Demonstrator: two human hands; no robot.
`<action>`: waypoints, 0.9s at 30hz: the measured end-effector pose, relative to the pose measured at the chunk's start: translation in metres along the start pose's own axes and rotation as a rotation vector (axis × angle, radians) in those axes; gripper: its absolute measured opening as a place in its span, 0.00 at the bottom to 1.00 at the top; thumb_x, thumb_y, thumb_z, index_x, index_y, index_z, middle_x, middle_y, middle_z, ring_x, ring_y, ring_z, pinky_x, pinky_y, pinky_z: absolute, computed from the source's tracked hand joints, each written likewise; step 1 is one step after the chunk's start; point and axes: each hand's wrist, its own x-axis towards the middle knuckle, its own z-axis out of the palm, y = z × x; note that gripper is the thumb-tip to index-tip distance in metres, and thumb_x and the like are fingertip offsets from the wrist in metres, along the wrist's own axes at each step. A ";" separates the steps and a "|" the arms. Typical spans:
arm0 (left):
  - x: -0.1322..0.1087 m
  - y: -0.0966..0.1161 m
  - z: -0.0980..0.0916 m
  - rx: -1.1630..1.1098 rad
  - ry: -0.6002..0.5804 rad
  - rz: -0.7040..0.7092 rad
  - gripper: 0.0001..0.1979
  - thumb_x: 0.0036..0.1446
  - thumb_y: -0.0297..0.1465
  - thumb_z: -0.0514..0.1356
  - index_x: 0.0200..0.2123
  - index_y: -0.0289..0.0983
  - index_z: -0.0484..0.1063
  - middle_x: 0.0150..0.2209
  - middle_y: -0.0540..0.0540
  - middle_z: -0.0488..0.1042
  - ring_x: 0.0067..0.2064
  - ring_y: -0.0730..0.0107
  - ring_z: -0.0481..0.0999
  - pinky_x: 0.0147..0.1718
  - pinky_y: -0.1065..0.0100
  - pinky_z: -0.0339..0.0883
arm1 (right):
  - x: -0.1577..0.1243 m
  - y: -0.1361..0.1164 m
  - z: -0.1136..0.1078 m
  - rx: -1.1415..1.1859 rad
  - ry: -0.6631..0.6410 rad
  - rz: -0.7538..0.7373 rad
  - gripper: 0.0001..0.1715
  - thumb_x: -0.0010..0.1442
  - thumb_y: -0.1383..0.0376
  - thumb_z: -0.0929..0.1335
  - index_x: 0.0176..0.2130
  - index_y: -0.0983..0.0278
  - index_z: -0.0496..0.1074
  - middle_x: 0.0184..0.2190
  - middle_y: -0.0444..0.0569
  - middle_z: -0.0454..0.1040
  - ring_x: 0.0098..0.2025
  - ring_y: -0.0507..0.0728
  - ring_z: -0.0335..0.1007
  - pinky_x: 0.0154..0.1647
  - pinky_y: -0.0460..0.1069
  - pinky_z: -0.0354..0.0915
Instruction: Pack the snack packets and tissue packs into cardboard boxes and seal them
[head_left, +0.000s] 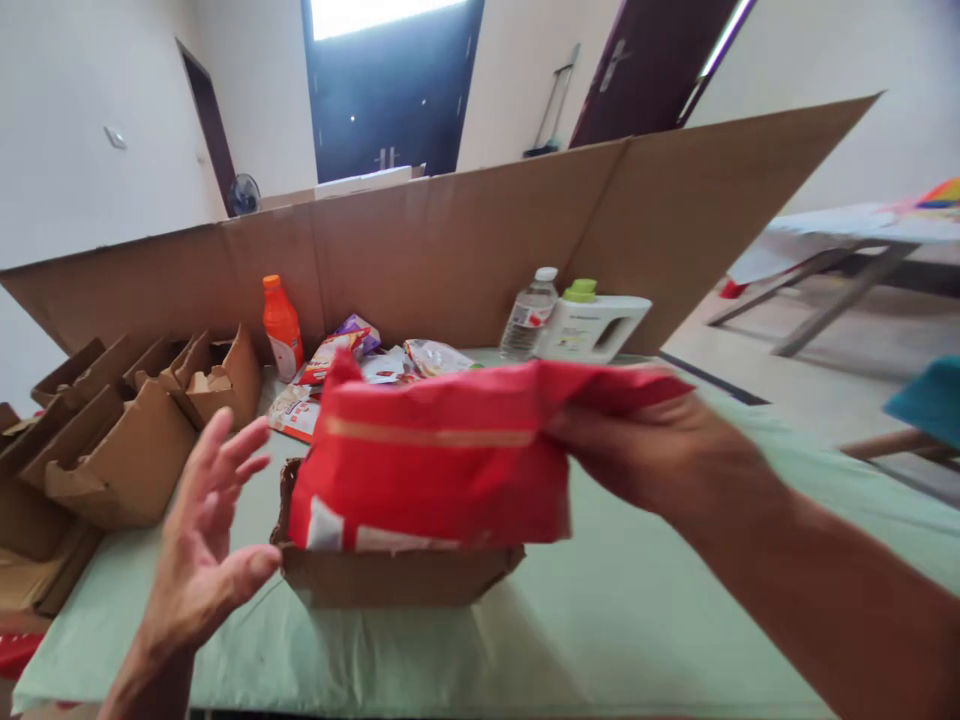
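My right hand (660,450) pinches the red packet (435,460) by one end over the box (397,575) on the counter (637,620); my left hand (206,530) hangs open beside. Such a one-ended grip may let it slip.

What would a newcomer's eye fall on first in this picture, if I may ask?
First comes the bright red package, which the right hand holds by its right end at the mouth of the small cardboard box in mid-table. The left hand is spread open just left of that box. Farther back, an orange bottle stands upright by the cardboard wall.
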 end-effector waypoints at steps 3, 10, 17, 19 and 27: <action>0.025 0.018 0.015 -0.134 -0.197 -0.234 0.36 0.47 0.49 0.76 0.57 0.42 0.75 0.52 0.38 0.80 0.51 0.48 0.82 0.45 0.58 0.80 | 0.012 -0.012 0.028 0.088 -0.200 -0.010 0.16 0.53 0.49 0.78 0.31 0.59 0.84 0.22 0.42 0.77 0.24 0.53 0.73 0.24 0.47 0.73; 0.033 0.024 0.017 -0.219 -0.102 -0.150 0.25 0.50 0.39 0.77 0.49 0.43 0.77 0.38 0.48 0.83 0.35 0.67 0.82 0.31 0.72 0.78 | 0.026 -0.021 0.041 0.124 -0.258 -0.024 0.13 0.54 0.53 0.77 0.31 0.60 0.83 0.22 0.41 0.74 0.23 0.51 0.69 0.23 0.45 0.71; 0.043 0.024 0.023 -0.266 0.052 -0.126 0.17 0.47 0.38 0.78 0.35 0.38 0.78 0.35 0.47 0.83 0.33 0.70 0.81 0.32 0.73 0.76 | 0.011 -0.033 0.037 -0.030 -0.208 -0.126 0.19 0.57 0.49 0.75 0.27 0.61 0.81 0.21 0.43 0.74 0.22 0.51 0.67 0.20 0.44 0.68; 0.043 0.028 0.023 -0.289 0.015 -0.113 0.18 0.45 0.39 0.78 0.33 0.38 0.76 0.35 0.47 0.83 0.33 0.68 0.81 0.33 0.70 0.77 | 0.008 -0.035 0.035 -0.091 -0.165 -0.173 0.19 0.58 0.49 0.75 0.28 0.61 0.82 0.22 0.44 0.75 0.23 0.52 0.69 0.21 0.45 0.69; 0.045 0.041 0.017 -0.310 -0.019 -0.087 0.18 0.47 0.40 0.78 0.27 0.39 0.73 0.28 0.51 0.78 0.27 0.74 0.76 0.28 0.72 0.71 | 0.011 -0.030 0.030 -0.091 0.003 -0.167 0.15 0.55 0.50 0.76 0.36 0.57 0.85 0.29 0.45 0.82 0.28 0.55 0.75 0.25 0.47 0.73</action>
